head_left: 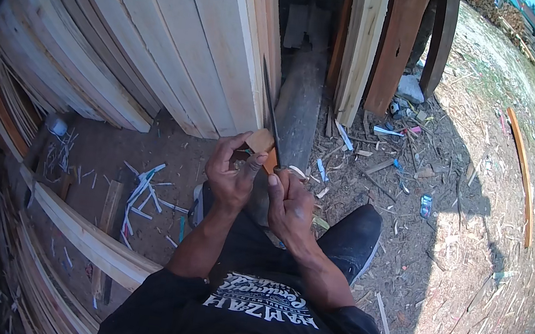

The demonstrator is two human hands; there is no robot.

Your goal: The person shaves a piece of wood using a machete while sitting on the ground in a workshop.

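My left hand [231, 174] pinches a small pale wooden block [260, 140] between thumb and fingers, in front of the stacked planks. My right hand [292, 207] is closed around the handle of a long, narrow dark blade [271, 108], whose tip points away from me. The blade runs just right of the block; whether the two touch, I cannot tell. Below the block, between my hands, shows an orange surface [270, 161], partly covered by my fingers. Under the blade, a thick grey log [300, 114] stretches away from me.
Pale planks [183, 34] lean upright at the left, and more timber [396, 49] stands ahead to the right. A long board [89, 235] crosses the lower left. White strips [142, 198] and wood scraps litter the dirt. An orange-brown batten [521, 177] lies far right.
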